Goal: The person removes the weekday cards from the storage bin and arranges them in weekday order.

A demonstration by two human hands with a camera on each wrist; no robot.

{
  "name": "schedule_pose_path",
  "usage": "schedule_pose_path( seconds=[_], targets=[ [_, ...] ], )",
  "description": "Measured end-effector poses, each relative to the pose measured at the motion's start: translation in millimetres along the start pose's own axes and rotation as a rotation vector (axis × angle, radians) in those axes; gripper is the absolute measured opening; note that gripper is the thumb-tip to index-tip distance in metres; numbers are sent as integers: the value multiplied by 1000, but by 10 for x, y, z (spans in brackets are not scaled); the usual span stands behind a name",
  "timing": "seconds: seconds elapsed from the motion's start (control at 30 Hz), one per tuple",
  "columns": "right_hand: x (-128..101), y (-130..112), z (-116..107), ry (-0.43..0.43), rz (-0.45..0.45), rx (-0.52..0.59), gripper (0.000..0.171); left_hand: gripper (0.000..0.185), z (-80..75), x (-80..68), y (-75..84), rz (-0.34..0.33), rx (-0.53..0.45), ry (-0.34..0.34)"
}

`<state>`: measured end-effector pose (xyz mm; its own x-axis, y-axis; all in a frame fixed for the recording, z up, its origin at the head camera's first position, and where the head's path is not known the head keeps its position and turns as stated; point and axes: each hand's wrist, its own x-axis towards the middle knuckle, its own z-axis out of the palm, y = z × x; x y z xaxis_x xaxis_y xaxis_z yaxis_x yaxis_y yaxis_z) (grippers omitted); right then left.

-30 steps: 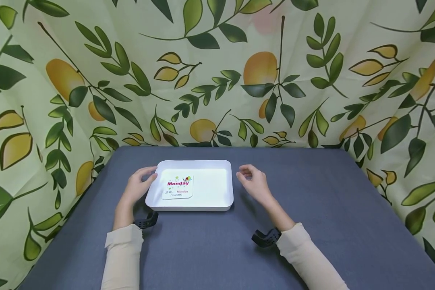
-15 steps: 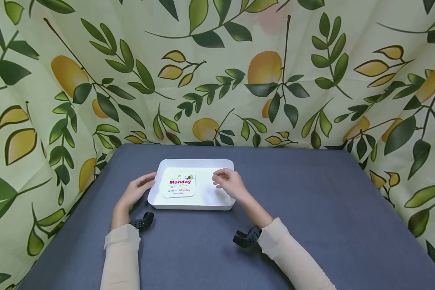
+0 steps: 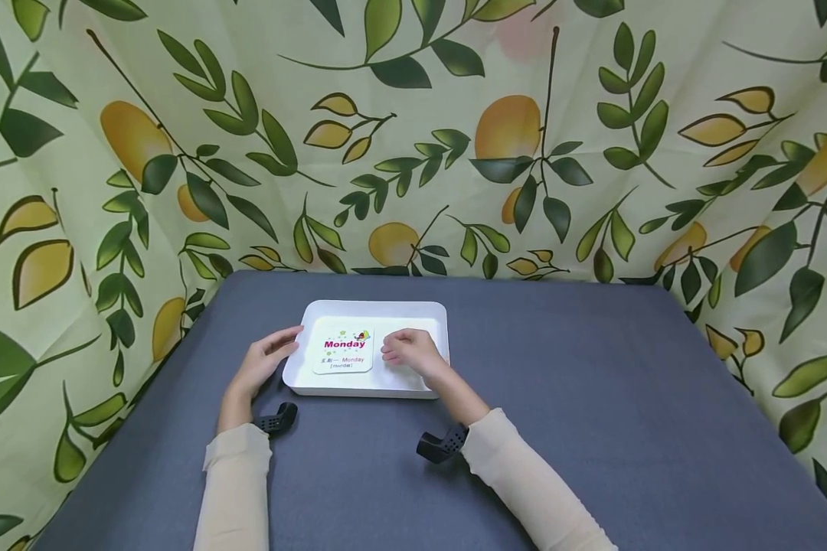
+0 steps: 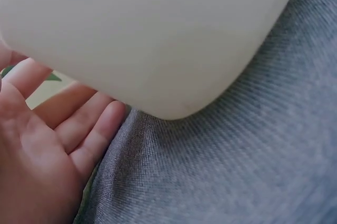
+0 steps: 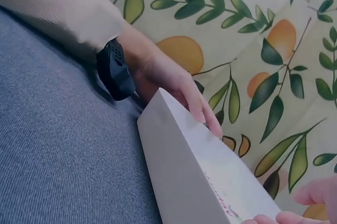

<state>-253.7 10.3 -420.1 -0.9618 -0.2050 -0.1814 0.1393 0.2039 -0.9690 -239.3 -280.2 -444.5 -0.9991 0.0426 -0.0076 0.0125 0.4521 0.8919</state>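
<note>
A white, shallow tray [image 3: 420,317] rests on the table, with a square white card [image 3: 343,353] lying in its left part. The card bears the word "Monday" in red, smaller print below and a little colourful picture. At the tray's left rim, my left hand [image 3: 265,363] rests its extended fingers against the edge; the left wrist view shows the palm [image 4: 37,145] beside the tray's side wall [image 4: 158,34]. Over the tray's right half hovers my right hand [image 3: 416,353], its fingers loosely bent near the card's right edge. Nothing shows between the fingertips [image 5: 313,190].
Blue-grey cloth [image 3: 593,428] covers the table. Behind and at both sides hangs a curtain [image 3: 413,168] printed with leaves and orange fruit. Black bands with a protruding piece [image 3: 442,444] sit on both wrists, below cream sleeves [image 3: 237,482].
My right hand has moved left from beside the tray to above its right half, close to the card. The left hand stays at the left rim. The head view shifted slightly.
</note>
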Motion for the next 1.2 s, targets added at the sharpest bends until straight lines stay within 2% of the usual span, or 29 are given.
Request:
schedule_pose_path(
  seconds=[0.33, 0.57, 0.8, 1.2],
  targets=[
    [107, 22, 92, 19, 141, 21, 27, 50, 1, 14, -70, 43, -14, -12],
    [153, 49, 112, 58, 196, 16, 24, 50, 11, 5, -85, 36, -54, -3],
    [187, 38, 158, 104, 270, 83, 21, 51, 20, 11, -74, 23, -63, -3],
    [208, 1, 308, 163, 353, 192, 28, 52, 32, 7, -64, -2, -66, -10]
  ],
)
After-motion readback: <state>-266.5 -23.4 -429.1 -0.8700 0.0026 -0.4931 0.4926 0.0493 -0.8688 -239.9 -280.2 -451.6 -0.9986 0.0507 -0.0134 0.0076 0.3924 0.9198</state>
